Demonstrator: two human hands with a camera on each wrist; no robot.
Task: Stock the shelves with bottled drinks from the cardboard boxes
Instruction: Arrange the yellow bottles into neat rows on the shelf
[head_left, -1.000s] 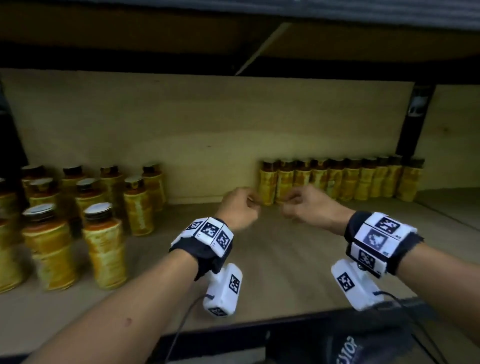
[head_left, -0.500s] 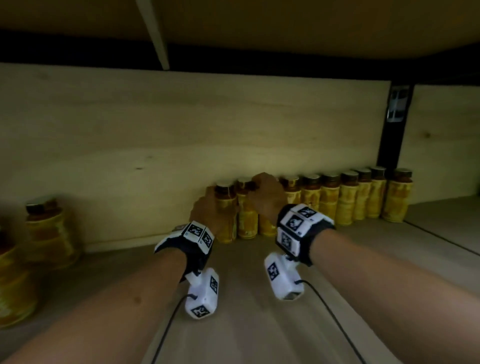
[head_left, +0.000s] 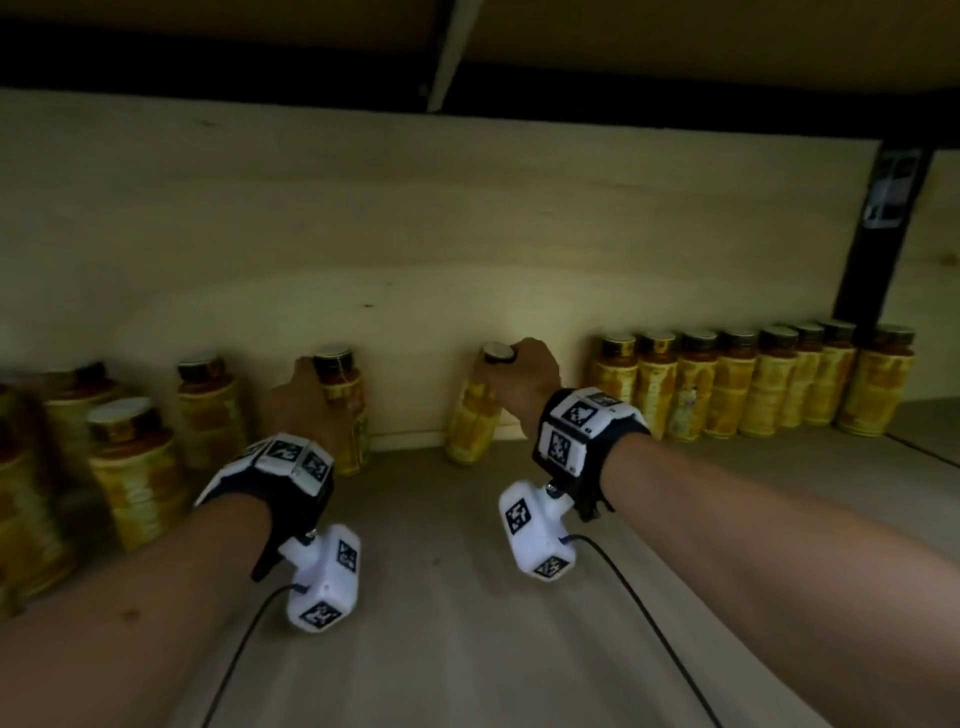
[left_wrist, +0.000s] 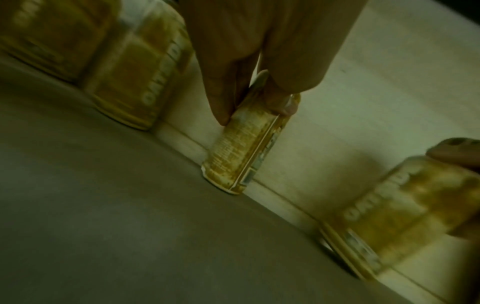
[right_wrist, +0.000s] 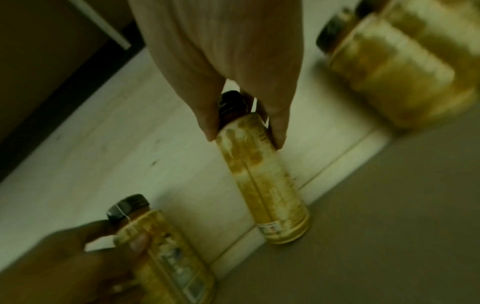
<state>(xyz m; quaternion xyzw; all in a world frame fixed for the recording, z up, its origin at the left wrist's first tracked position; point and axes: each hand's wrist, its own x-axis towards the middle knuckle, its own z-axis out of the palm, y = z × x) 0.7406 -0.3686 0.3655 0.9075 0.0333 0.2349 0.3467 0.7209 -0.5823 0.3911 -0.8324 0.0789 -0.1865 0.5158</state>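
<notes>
Left hand grip around one bottle, right hand grip around tilted bottle, shelf.

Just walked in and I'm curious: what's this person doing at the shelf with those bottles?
A person is stocking a wooden shelf with yellow-labelled, dark-capped drink bottles. The left hand grips one bottle by its upper body; the right hand holds another near its cap, tilted. Both are at the back wall, in the gap between two groups of bottles.
</notes>
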